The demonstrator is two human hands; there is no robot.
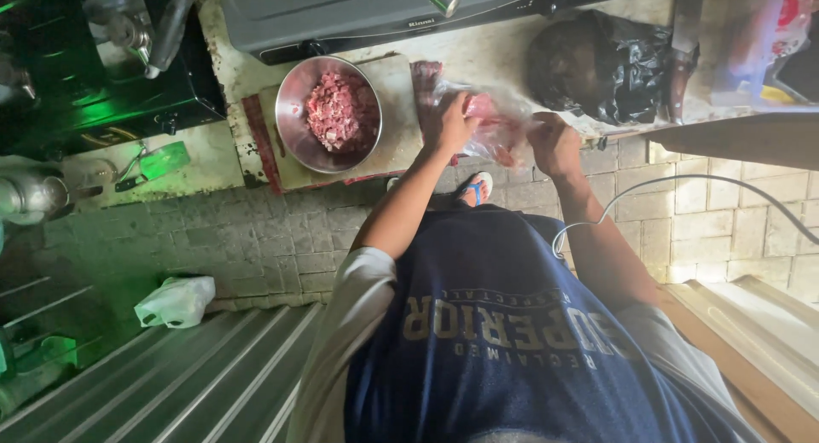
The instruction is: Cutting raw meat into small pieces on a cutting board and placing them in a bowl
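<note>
While the left hand (450, 123) and the right hand (553, 143) are held over the edge of the surface (495, 63), a clear plastic bag of red meat (496, 123) is gripped between them, each grip closed on the bag's film. Just left of the bag, a steel bowl of minced meat (328, 112) is set on a cutting board (397, 110). A black plastic bag (610, 66) is seen beyond the right hand, near a gas stove (384, 8).
</note>
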